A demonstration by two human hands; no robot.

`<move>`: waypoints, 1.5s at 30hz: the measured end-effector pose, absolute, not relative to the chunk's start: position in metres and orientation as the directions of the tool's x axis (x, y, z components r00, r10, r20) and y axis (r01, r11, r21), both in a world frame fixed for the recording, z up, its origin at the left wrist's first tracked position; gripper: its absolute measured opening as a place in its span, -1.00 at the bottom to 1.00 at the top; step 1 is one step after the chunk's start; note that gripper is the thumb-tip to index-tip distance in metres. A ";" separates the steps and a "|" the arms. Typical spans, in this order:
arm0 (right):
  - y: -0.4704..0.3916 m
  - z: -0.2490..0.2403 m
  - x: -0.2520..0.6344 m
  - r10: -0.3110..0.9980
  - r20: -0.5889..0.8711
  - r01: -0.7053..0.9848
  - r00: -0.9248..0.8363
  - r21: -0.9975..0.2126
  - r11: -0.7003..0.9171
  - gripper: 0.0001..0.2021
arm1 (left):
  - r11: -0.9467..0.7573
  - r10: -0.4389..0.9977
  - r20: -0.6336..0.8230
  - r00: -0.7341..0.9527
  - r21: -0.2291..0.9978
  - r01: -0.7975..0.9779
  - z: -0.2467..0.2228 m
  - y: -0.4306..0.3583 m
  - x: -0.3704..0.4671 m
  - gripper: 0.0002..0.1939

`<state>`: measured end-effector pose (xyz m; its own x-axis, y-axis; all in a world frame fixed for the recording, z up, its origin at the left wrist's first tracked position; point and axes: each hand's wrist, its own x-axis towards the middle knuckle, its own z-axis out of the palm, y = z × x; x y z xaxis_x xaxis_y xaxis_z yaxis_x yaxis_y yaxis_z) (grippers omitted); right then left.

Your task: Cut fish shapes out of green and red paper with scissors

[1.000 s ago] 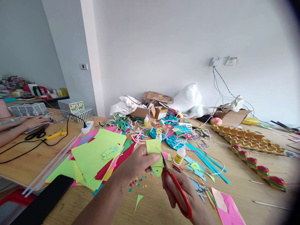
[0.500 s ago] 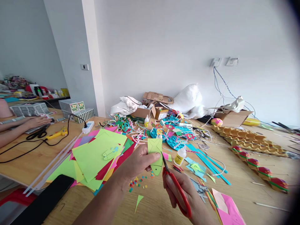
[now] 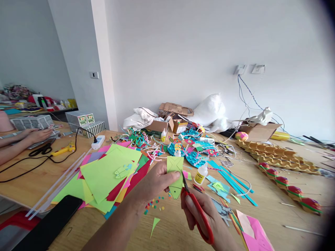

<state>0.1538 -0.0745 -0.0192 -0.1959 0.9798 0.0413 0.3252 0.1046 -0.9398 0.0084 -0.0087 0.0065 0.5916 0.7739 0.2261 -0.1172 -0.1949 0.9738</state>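
My left hand (image 3: 159,181) pinches a light green paper piece (image 3: 175,164) with a fish drawn on it, its rounded head end pointing down. My right hand (image 3: 200,212) is closed round the handles of red scissors (image 3: 201,218). Their dark blades lie against the right edge of the green paper; whether they are parted is hard to tell. A small green offcut (image 3: 155,225) rests on the table below. Colourful paper dots (image 3: 154,205) are scattered just under my left hand. A white glue bottle (image 3: 201,174) stands beyond my right hand.
A stack of coloured sheets (image 3: 104,174) and a black phone-like slab (image 3: 49,223) lie at left. Another person's hands (image 3: 34,135) are at far left, near a yellow glue gun (image 3: 64,149). Egg trays (image 3: 274,157) stretch along the right; boxes (image 3: 159,125) sit by the wall.
The green paper and my left hand have shifted slightly right and down. The scissor blades remain at its right edge. At far left, the other person's hands have moved a little.
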 end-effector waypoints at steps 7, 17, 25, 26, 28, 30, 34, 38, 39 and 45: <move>-0.074 -0.021 0.156 0.975 0.051 0.303 -0.216 -0.946 0.117 -0.55 | -0.199 0.772 0.237 0.590 0.971 -0.130 0.007 -0.010 0.010 -0.82; -0.074 -0.030 0.159 0.974 0.034 0.273 -0.226 -0.957 0.097 -0.50 | -0.192 0.775 0.229 0.588 0.973 -0.127 0.007 -0.010 0.009 -0.80; -0.074 -0.029 0.159 0.974 -0.015 0.280 -0.228 -0.959 0.050 -0.48 | -0.162 0.773 0.194 0.604 0.981 -0.108 0.006 -0.008 0.006 -0.78; -0.074 -0.029 0.159 0.973 -0.021 0.283 -0.229 -0.958 0.046 -0.48 | -0.161 0.771 0.192 0.608 0.981 -0.106 0.006 -0.008 0.006 -0.78; -0.073 -0.028 0.159 0.973 -0.030 0.293 -0.227 -0.955 0.040 -0.48 | -0.161 0.763 0.191 0.617 0.981 -0.104 0.008 -0.008 0.005 -0.78; -0.073 -0.027 0.159 0.973 -0.036 0.304 -0.228 -0.952 0.036 -0.48 | -0.159 0.760 0.189 0.621 0.982 -0.104 0.009 -0.008 0.004 -0.79; -0.074 -0.025 0.158 0.973 -0.040 0.325 -0.228 -0.945 0.037 -0.47 | -0.159 0.780 0.182 0.598 0.983 -0.092 0.011 -0.008 0.003 -0.85; -0.073 -0.024 0.158 0.976 -0.038 0.332 -0.215 -0.942 0.036 -0.50 | -0.144 0.781 0.170 0.601 0.985 -0.091 0.008 -0.007 0.003 -0.83; -0.072 -0.025 0.158 0.977 -0.039 0.333 -0.209 -0.942 0.034 -0.50 | -0.138 0.781 0.167 0.602 0.986 -0.094 0.006 -0.006 0.003 -0.81; -0.072 -0.028 0.157 0.983 -0.029 0.339 -0.181 -0.940 0.035 -0.54 | -0.128 0.796 0.175 0.580 0.984 -0.122 0.003 -0.003 0.004 -0.77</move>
